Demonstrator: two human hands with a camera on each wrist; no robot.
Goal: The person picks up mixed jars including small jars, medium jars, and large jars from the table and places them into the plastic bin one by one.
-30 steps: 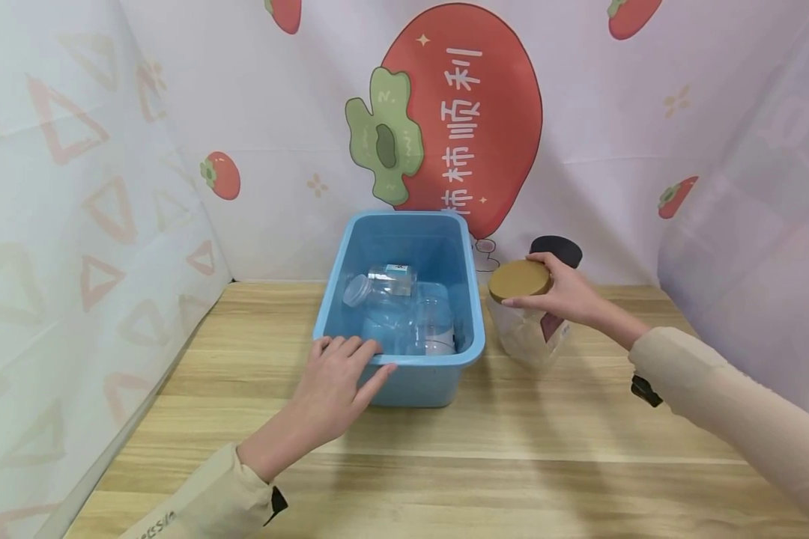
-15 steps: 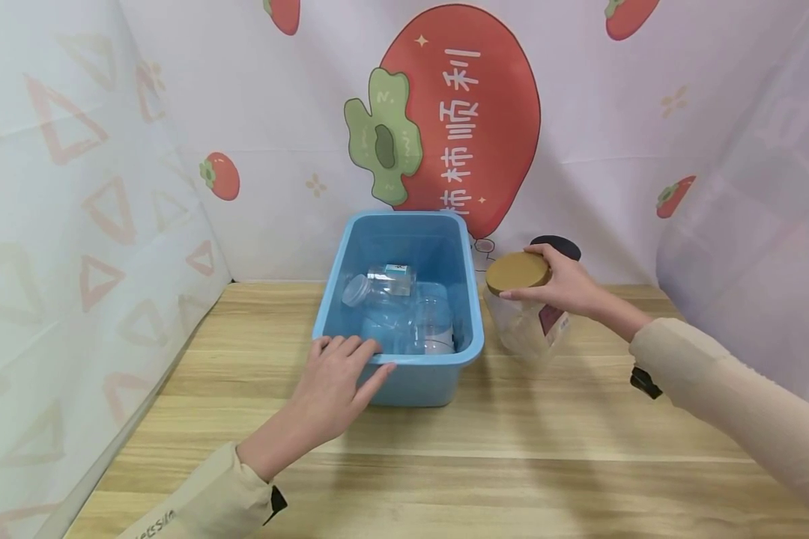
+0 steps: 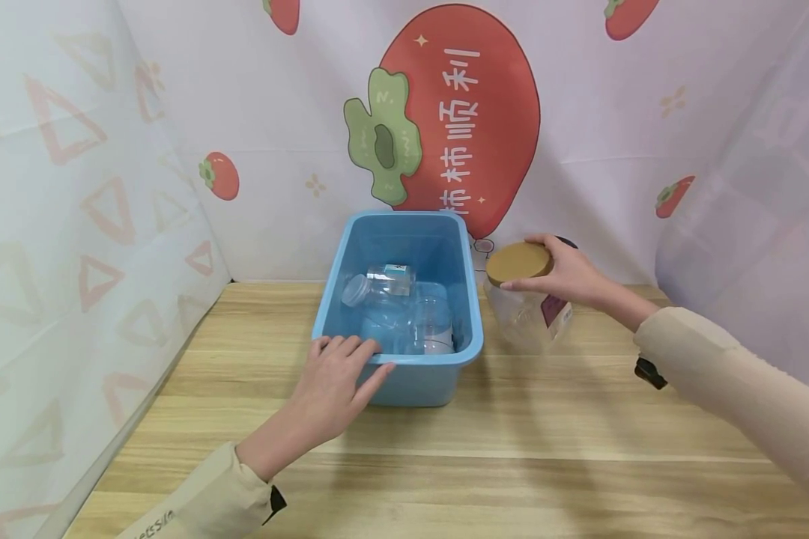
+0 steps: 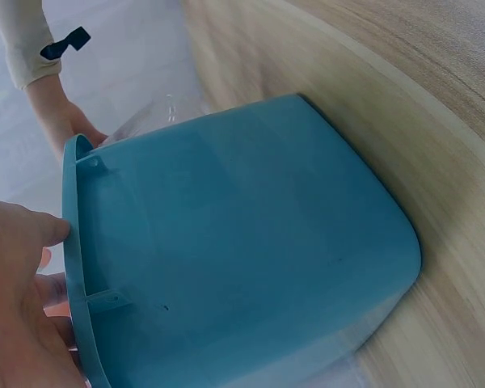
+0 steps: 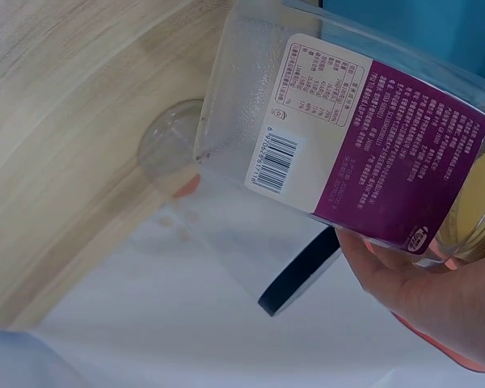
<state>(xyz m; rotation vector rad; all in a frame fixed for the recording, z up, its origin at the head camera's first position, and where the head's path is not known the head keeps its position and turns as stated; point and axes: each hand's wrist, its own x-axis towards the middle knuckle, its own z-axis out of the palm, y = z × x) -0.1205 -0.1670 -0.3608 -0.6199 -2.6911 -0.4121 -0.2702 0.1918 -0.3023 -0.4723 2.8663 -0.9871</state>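
Note:
My right hand point(image 3: 573, 277) grips a clear plastic jar point(image 3: 522, 318) by its gold lid point(image 3: 519, 263), just right of the blue plastic bin point(image 3: 472, 322). A purple and white label point(image 5: 388, 153) with a barcode faces the right wrist camera, and the jar looks raised off the table there. Behind it stands a second clear jar with a black lid point(image 5: 299, 271), mostly hidden in the head view. My left hand point(image 3: 330, 382) holds the bin's near rim, fingers over the edge and thumb outside.
Inside the bin lie several clear plastic jars, one with a white lid point(image 3: 356, 290) and one with a blue label point(image 3: 395, 269). A printed cloth point(image 3: 283, 90) closes off the back and sides of the wooden table point(image 3: 512, 471).
My right hand has lifted the gold-lidded jar slightly, up and away from me. It now covers more of the black lid behind. The left hand and bin stay put.

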